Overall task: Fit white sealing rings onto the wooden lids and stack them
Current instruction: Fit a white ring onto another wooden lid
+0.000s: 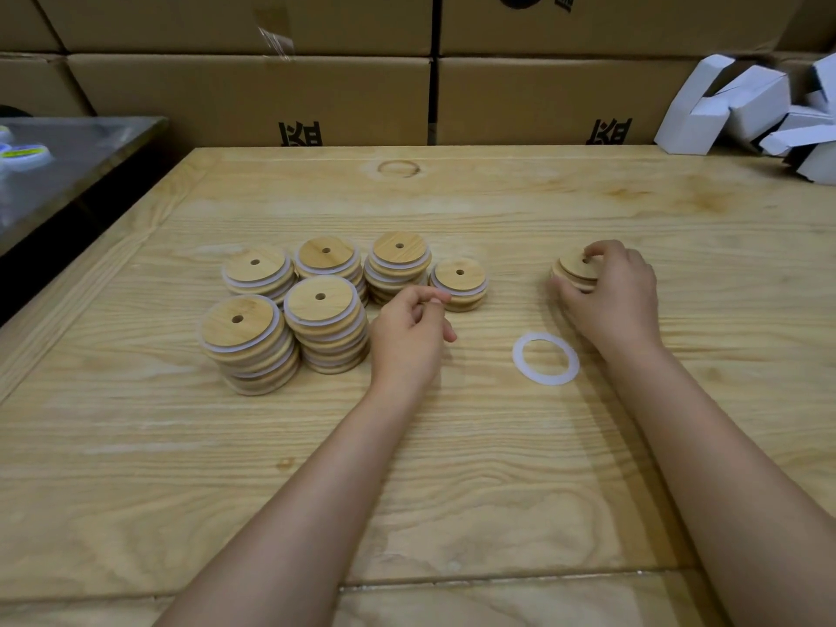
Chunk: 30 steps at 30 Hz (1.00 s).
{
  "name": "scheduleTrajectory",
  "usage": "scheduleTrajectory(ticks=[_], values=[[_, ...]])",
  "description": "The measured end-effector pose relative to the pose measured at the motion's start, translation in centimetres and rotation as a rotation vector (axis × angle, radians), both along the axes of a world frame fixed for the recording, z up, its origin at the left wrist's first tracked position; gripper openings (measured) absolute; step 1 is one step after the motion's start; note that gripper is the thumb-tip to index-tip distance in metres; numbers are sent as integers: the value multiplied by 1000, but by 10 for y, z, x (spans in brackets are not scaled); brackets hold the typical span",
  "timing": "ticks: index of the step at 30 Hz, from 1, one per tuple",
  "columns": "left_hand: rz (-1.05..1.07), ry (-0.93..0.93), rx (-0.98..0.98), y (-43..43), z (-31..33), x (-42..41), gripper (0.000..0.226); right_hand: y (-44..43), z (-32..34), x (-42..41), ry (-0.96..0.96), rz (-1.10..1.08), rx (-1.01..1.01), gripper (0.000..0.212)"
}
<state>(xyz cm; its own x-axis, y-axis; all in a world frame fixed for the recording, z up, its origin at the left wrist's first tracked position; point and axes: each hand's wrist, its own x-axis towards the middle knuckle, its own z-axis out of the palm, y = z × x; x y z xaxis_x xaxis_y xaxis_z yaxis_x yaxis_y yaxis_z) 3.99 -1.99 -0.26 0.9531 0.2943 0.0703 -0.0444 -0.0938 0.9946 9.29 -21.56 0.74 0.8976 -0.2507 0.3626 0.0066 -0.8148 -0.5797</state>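
Several stacks of round wooden lids with white sealing rings stand left of centre; the nearest stack (248, 343) is the tallest, and a short stack (459, 282) is furthest right of that group. My left hand (407, 337) hovers beside the short stack with loosely curled fingers and holds nothing. My right hand (608, 294) grips the top lid of a small stack of bare wooden lids (572, 269) on the right, fingers curled over its rim. One loose white sealing ring (546, 357) lies flat on the table between my hands.
The work surface is a light wooden table (452, 468). Cardboard boxes (253, 97) form a wall behind it. Folded white cartons (746, 106) pile up at the back right. A metal table (68, 160) with small tubs stands at the left.
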Motion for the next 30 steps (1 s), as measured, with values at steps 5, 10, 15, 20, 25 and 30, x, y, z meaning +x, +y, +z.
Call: scheduleTrajectory(ticks=[5, 10, 15, 20, 25, 30], values=[[-158, 28, -160, -4, 5, -4, 19, 19, 15, -20, -65, 150, 83, 56], [-262, 12, -235, -5, 9, -6, 20, 46, 17, -46, -100, 390, 67, 59], [-314, 10, -302, 0, 10, -5, 24, 63, 10, -58, -124, 575, 48, 58], [-316, 37, -351, 4, 12, -4, 18, 54, 13, -57, -138, 609, -25, 45], [-289, 34, -280, 1, 9, -3, 16, 15, 15, -46, -50, 458, -203, 19], [-310, 28, -187, -1, 8, -3, 20, 2, 7, -41, 146, 507, -391, 24]])
